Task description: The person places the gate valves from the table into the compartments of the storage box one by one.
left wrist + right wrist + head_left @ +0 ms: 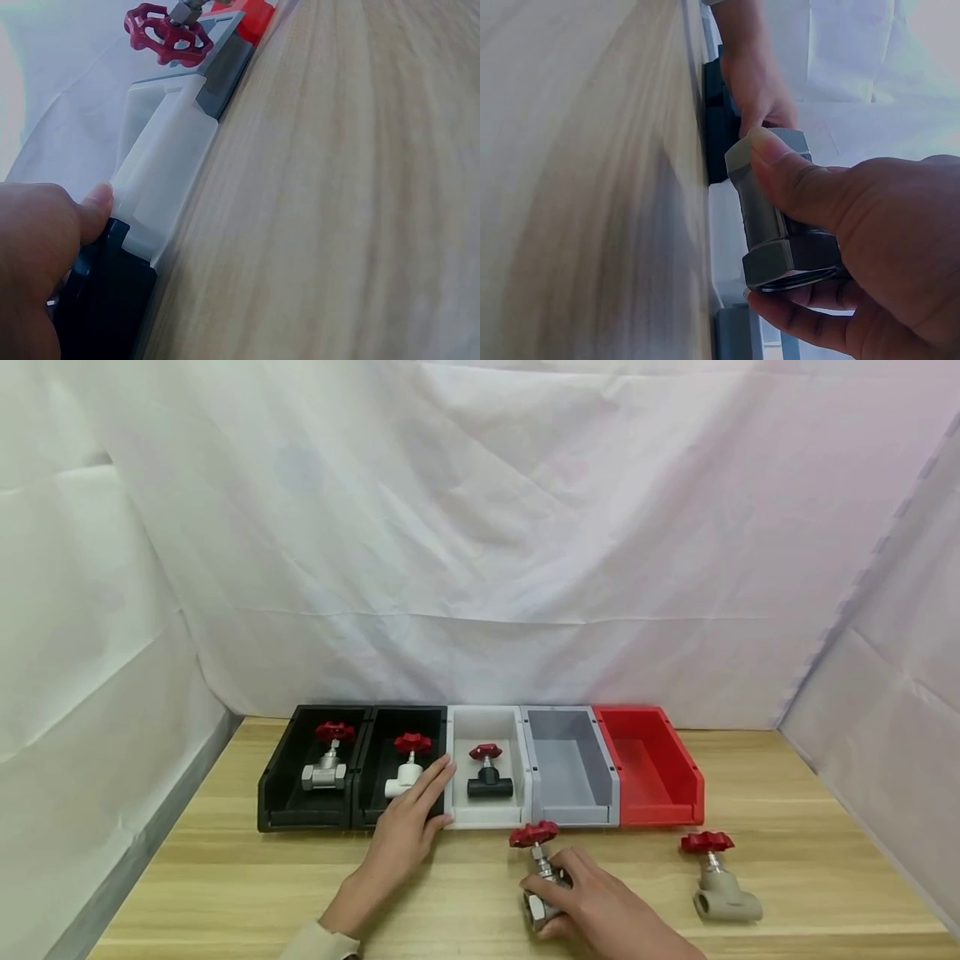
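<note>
My right hand [600, 897] grips a silver metal valve [761, 217] by its body, thumb on one side and fingers on the other. Its red handwheel [534, 834] points up and toward the bins, in front of the grey bin [573, 815]. The left hand [408, 822] rests across the second black bin [367, 817], fingers fairly straight, fingertips at the edge of the white bin [487, 817]. In the left wrist view its thumb [97, 206] touches where these two bins meet. Partly beneath this hand lies a white valve [409, 773] with a red handwheel.
A black valve [490, 782] sits in the white bin. Another metal valve [326, 773] lies in the leftmost black bin [303, 818]. At the row's right end is a red bin [663, 814]. A beige valve [723, 897] stands on the wooden table [187, 893] at right.
</note>
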Action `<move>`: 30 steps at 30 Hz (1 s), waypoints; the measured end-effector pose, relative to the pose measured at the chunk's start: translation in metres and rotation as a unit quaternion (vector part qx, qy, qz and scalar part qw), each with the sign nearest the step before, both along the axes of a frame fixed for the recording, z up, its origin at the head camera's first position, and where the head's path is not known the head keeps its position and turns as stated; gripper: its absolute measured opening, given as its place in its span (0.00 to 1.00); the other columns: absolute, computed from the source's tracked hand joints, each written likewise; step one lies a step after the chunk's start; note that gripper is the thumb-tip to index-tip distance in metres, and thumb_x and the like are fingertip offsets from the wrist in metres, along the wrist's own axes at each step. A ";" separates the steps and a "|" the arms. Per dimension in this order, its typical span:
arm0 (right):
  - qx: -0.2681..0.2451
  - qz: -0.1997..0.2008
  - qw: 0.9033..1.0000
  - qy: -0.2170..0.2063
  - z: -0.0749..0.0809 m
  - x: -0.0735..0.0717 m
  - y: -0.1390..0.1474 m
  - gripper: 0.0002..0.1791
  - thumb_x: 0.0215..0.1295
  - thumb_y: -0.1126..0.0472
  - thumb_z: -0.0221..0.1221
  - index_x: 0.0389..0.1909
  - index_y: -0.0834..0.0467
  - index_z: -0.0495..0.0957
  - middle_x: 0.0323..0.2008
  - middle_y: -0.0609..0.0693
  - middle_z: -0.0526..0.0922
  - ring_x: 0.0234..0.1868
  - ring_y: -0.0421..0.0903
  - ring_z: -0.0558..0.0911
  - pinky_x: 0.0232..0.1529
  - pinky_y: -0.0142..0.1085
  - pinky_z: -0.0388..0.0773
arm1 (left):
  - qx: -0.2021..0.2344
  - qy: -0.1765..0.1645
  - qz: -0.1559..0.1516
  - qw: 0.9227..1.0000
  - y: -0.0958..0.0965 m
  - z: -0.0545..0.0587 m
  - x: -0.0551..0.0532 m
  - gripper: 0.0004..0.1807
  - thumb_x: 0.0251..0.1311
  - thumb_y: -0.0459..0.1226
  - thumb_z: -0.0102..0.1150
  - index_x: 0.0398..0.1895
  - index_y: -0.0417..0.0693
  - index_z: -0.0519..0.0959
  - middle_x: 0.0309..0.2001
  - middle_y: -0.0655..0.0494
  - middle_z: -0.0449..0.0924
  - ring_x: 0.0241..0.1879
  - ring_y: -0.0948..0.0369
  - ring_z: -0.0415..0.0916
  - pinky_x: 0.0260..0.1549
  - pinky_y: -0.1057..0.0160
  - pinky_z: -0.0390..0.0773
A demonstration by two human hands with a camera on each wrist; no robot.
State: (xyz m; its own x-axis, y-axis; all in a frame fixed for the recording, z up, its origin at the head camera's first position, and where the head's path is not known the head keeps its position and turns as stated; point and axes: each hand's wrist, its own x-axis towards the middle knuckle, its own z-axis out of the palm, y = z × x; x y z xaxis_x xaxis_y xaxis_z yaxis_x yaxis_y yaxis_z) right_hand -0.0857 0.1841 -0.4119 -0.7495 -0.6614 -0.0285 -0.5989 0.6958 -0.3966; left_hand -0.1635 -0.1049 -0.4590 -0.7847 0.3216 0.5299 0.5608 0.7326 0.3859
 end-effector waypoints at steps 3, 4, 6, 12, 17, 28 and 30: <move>-0.003 -0.008 1.000 0.006 0.003 0.000 0.001 0.26 0.62 0.41 0.58 0.63 0.33 0.70 0.52 0.43 0.68 0.47 0.40 0.69 0.40 0.32 0.78 | 0.000 -0.002 0.002 1.000 0.000 -0.001 0.001 0.42 0.52 0.39 0.70 0.72 0.55 0.63 0.72 0.62 0.57 0.48 0.52 0.77 0.42 0.50 0.76; -0.004 -0.010 1.000 0.009 0.005 0.000 0.001 0.27 0.61 0.41 0.58 0.63 0.33 0.70 0.53 0.44 0.68 0.48 0.40 0.70 0.41 0.33 0.79 | 0.001 -0.001 0.003 1.000 0.000 -0.002 0.001 0.42 0.52 0.39 0.70 0.71 0.55 0.63 0.72 0.63 0.57 0.48 0.52 0.77 0.42 0.50 0.76; 0.000 -0.013 0.999 0.032 0.007 -0.001 0.002 0.27 0.61 0.42 0.58 0.63 0.33 0.70 0.54 0.45 0.68 0.49 0.42 0.70 0.42 0.35 0.79 | -0.001 -0.001 0.005 1.000 0.000 -0.002 0.001 0.42 0.52 0.39 0.70 0.72 0.55 0.63 0.72 0.63 0.56 0.48 0.52 0.77 0.43 0.50 0.75; 0.008 -0.029 0.998 0.054 0.012 -0.006 0.007 0.29 0.60 0.44 0.61 0.63 0.32 0.69 0.52 0.43 0.69 0.50 0.42 0.69 0.42 0.33 0.79 | -0.003 -0.003 0.003 1.000 -0.001 -0.001 0.001 0.43 0.53 0.39 0.69 0.73 0.59 0.60 0.72 0.63 0.55 0.48 0.53 0.76 0.43 0.50 0.75; 0.006 -0.040 0.996 0.085 0.011 -0.011 0.013 0.26 0.60 0.42 0.60 0.62 0.33 0.72 0.51 0.43 0.70 0.49 0.40 0.70 0.42 0.34 0.79 | 0.000 -0.005 0.002 1.000 -0.001 -0.001 0.001 0.43 0.53 0.39 0.69 0.73 0.59 0.60 0.72 0.64 0.56 0.49 0.53 0.76 0.43 0.50 0.75; -0.008 -0.073 0.990 0.123 0.010 -0.017 0.017 0.29 0.57 0.43 0.63 0.62 0.28 0.70 0.51 0.43 0.71 0.49 0.39 0.70 0.41 0.34 0.79 | 0.001 -0.001 -0.001 1.000 0.001 -0.002 0.000 0.42 0.53 0.39 0.69 0.72 0.56 0.61 0.72 0.63 0.56 0.50 0.52 0.76 0.44 0.50 0.75; -0.013 -0.080 0.989 0.125 0.010 -0.019 0.018 0.30 0.57 0.43 0.64 0.62 0.28 0.70 0.52 0.42 0.71 0.50 0.39 0.70 0.41 0.33 0.79 | 0.002 -0.001 -0.002 1.000 0.001 -0.001 0.000 0.42 0.53 0.39 0.69 0.72 0.55 0.61 0.72 0.63 0.56 0.50 0.52 0.76 0.45 0.49 0.75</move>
